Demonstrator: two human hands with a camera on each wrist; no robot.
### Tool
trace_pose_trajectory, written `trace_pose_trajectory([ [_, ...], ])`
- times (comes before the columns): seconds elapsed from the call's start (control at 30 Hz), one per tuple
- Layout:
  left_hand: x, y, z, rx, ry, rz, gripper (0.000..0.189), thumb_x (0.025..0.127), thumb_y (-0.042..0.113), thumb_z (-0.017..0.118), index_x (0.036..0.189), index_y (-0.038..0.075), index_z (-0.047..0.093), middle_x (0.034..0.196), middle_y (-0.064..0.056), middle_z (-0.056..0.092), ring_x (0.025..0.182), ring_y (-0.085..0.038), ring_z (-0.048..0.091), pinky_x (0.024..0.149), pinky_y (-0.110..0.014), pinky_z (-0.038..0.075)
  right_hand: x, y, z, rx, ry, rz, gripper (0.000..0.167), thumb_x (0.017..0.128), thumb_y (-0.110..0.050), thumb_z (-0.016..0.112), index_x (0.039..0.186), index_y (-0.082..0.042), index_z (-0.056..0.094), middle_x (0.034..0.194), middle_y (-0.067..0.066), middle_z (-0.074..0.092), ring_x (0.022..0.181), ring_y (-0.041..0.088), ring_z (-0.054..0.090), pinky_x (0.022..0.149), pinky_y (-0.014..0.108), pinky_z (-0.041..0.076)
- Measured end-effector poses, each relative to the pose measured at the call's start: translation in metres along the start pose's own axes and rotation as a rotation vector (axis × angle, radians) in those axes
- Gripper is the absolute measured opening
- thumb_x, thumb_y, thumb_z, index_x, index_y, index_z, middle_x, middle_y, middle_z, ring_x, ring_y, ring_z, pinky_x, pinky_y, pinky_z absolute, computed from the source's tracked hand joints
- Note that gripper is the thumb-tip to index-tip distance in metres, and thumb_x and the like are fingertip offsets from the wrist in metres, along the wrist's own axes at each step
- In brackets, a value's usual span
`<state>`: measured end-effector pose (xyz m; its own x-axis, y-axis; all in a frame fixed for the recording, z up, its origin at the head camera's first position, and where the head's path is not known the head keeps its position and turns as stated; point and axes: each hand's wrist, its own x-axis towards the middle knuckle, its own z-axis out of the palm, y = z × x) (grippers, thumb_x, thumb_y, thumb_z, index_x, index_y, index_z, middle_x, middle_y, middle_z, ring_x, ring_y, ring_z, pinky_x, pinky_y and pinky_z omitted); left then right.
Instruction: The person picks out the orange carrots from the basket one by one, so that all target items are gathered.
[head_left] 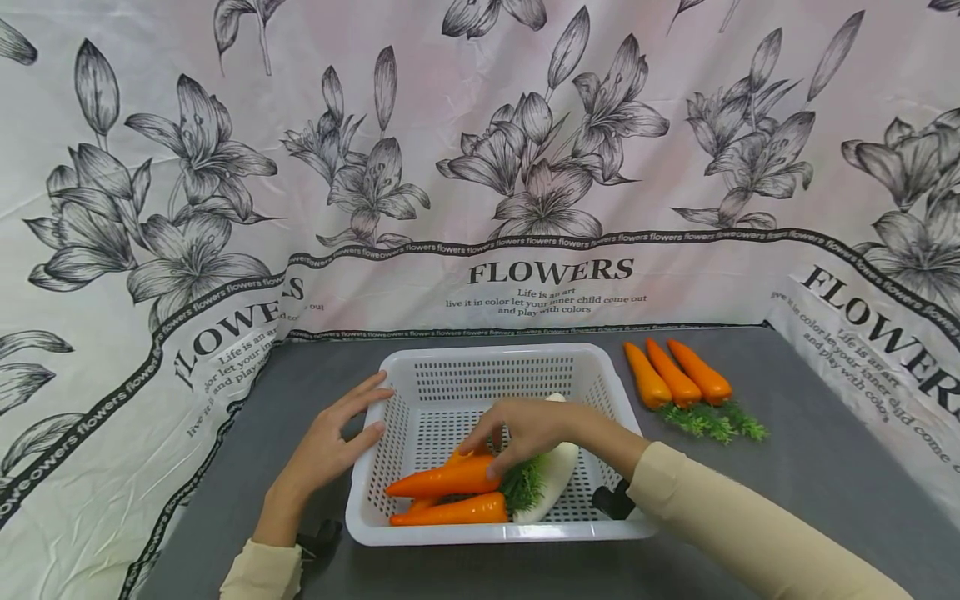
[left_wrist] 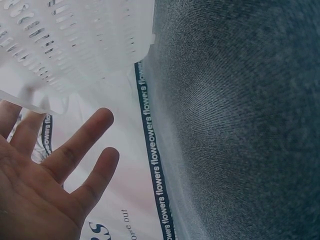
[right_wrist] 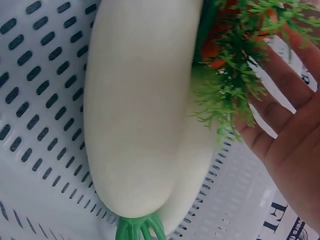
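A white perforated plastic basket (head_left: 495, 353) holds orange carrots and white radishes. My right hand (head_left: 536, 425) reaches into it and pinches an orange carrot (head_left: 438, 481) near its leafy end, thumb on the near side. Another carrot (head_left: 453, 511) lies just in front, and more orange shows beneath and behind. Green carrot leaves (right_wrist: 240, 65) hang beside the palm in the right wrist view. There, one white radish (right_wrist: 140, 110) with a green stub overlaps a second pale radish (right_wrist: 192, 165). My left hand (head_left: 330, 442) rests straight fingertips on the basket's left rim, palm outside.
Three orange carrots (head_left: 675, 375) with leafy green tops lie side by side on the dark grey table (head_left: 300, 375), right of the basket. A white cloth printed with flowers (head_left: 555, 283) hangs behind and along both sides. Each wrist carries a small black device.
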<state>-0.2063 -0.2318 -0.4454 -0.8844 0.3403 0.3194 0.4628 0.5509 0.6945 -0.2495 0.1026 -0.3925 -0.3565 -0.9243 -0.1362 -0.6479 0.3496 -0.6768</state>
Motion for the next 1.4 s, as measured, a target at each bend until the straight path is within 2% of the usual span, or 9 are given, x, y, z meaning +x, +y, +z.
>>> trace_pose_trajectory([
  [0.23, 0.000, 0.001, 0.000, -0.004, -0.005, -0.002, 0.046, 0.098, 0.027, 0.064, 0.144, 0.021, 0.059, 0.165, 0.003, 0.037, 0.150, -0.034, 0.039, 0.111, -0.068, 0.039, 0.001, 0.003, 0.005, 0.019, -0.024, 0.060, 0.049, 0.084, -0.021, 0.084, 0.131, -0.014, 0.070, 0.114, -0.004, 0.075, 0.087, 0.006, 0.066, 0.080, 0.021, 0.056],
  [0.43, 0.000, 0.001, 0.000, -0.008, -0.005, -0.013, 0.045, 0.098, 0.027, 0.063, 0.143, 0.022, 0.059, 0.165, 0.003, 0.038, 0.150, -0.034, 0.038, 0.112, -0.068, 0.038, 0.004, 0.004, 0.008, 0.068, -0.062, 0.073, 0.055, 0.086, -0.024, 0.082, 0.138, -0.014, 0.065, 0.114, -0.006, 0.073, 0.088, 0.006, 0.063, 0.082, 0.023, 0.056],
  [0.6, 0.000, 0.000, 0.000, -0.006, -0.005, -0.011, 0.046, 0.098, 0.027, 0.064, 0.143, 0.023, 0.059, 0.165, 0.003, 0.037, 0.150, -0.034, 0.038, 0.112, -0.068, 0.038, 0.005, 0.004, 0.009, 0.135, -0.092, 0.039, 0.057, 0.090, -0.020, 0.078, 0.142, -0.009, 0.060, 0.118, 0.001, 0.072, 0.087, 0.007, 0.061, 0.082, 0.024, 0.057],
  [0.8, 0.000, 0.000, 0.000, -0.003, -0.004, -0.004, 0.046, 0.098, 0.027, 0.064, 0.143, 0.022, 0.059, 0.165, 0.002, 0.038, 0.150, -0.035, 0.038, 0.113, -0.070, 0.036, 0.004, 0.007, 0.009, 0.170, -0.107, 0.005, 0.054, 0.093, -0.016, 0.074, 0.144, -0.005, 0.057, 0.120, 0.009, 0.071, 0.083, 0.004, 0.059, 0.079, 0.020, 0.055],
  [0.97, 0.000, 0.000, 0.000, -0.002, -0.006, -0.007, 0.046, 0.098, 0.027, 0.064, 0.144, 0.021, 0.059, 0.165, 0.002, 0.037, 0.150, -0.035, 0.039, 0.112, -0.069, 0.037, 0.003, 0.011, 0.009, 0.214, -0.083, 0.009, 0.052, 0.094, -0.012, 0.072, 0.143, -0.003, 0.058, 0.125, 0.010, 0.070, 0.085, 0.001, 0.062, 0.086, 0.020, 0.057],
  [1.13, 0.000, 0.000, 0.000, -0.004, -0.007, -0.009, 0.046, 0.098, 0.027, 0.064, 0.144, 0.021, 0.059, 0.165, 0.002, 0.037, 0.150, -0.036, 0.039, 0.111, -0.069, 0.039, 0.002, 0.014, 0.007, 0.188, -0.042, 0.025, 0.050, 0.093, -0.012, 0.073, 0.141, -0.006, 0.060, 0.124, 0.007, 0.070, 0.081, 0.000, 0.064, 0.084, 0.019, 0.057],
  [1.4, 0.000, 0.002, 0.000, -0.011, -0.006, -0.006, 0.046, 0.098, 0.027, 0.064, 0.143, 0.019, 0.059, 0.165, 0.000, 0.037, 0.150, -0.036, 0.038, 0.111, -0.067, 0.040, -0.006, 0.012, -0.005, 0.192, 0.023, 0.044, 0.048, 0.094, -0.013, 0.071, 0.141, -0.011, 0.061, 0.133, 0.005, 0.068, 0.091, 0.006, 0.065, 0.088, 0.022, 0.057],
])
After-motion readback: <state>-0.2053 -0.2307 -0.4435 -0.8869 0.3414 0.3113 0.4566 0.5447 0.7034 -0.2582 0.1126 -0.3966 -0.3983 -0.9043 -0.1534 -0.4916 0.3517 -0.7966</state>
